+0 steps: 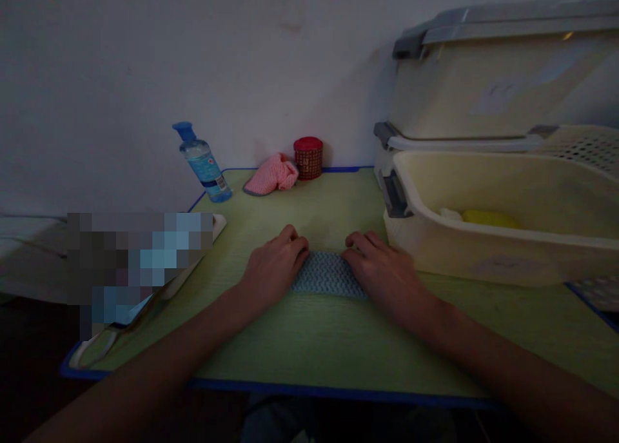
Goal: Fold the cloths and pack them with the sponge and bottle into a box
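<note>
Where it lies, the blue cloth (326,274) looks waffle-knit.

no legible text anywhere, the label on the blue bottle (203,162) too small and blurred

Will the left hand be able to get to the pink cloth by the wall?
Probably yes. The left hand rests on the blue cloth, and only bare table lies between it and the pink cloth straight ahead; nothing blocks the way.
</note>
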Tool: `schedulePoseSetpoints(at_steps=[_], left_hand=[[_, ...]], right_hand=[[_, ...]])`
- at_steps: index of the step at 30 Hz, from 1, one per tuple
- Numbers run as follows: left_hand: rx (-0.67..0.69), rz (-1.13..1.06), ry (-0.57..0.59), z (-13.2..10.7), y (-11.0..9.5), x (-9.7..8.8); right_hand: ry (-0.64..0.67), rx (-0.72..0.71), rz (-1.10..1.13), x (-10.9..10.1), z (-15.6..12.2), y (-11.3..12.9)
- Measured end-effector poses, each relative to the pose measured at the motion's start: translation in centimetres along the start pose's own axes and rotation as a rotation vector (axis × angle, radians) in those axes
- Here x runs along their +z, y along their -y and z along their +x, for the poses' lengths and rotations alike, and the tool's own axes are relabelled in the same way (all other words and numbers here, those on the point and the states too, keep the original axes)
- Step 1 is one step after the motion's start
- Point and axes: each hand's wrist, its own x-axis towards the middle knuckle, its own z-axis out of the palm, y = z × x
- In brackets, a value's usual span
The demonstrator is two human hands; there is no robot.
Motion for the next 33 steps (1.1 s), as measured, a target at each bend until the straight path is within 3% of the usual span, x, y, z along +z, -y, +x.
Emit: schedulePoseSetpoints(at_steps=[3, 10, 16, 21, 24, 28, 33], left_hand=[[0.031, -0.054, -0.036, -0.1, 0.1, 0.3], [0.180, -0.121, -0.238, 0.0, 0.5, 1.0], [0.220, -0.123, -0.205, 0.3, 0.5, 0.8], [0.222, -0.092, -0.176, 0.3, 0.5, 0.6], [0.235, -0.012, -0.244, -0.1, 0.2, 0.4], [0.343, 0.063, -0.336, -1.2, -0.8, 0.8], [0.393, 0.161, -0.159, -2.1, -1.6, 2.5]], right_hand=[[-0.056, -0.014, 0.029, 0.6, 0.0, -0.2], [-0.214, -0.046, 0.132, 1.7, -0.2, -0.8], [-0.358, -0.172, 0.155, 0.6, -1.0, -0.1], [-0.232, -0.181, 0.150, 1.1, -1.8, 1.2], [-0.145, -0.175, 0.163, 2.0, -1.9, 1.4], [-0.149, -0.161, 0.181, 2.5, -1.9, 1.3], [-0.142, -0.134, 0.196, 2.4, -1.9, 1.4]])
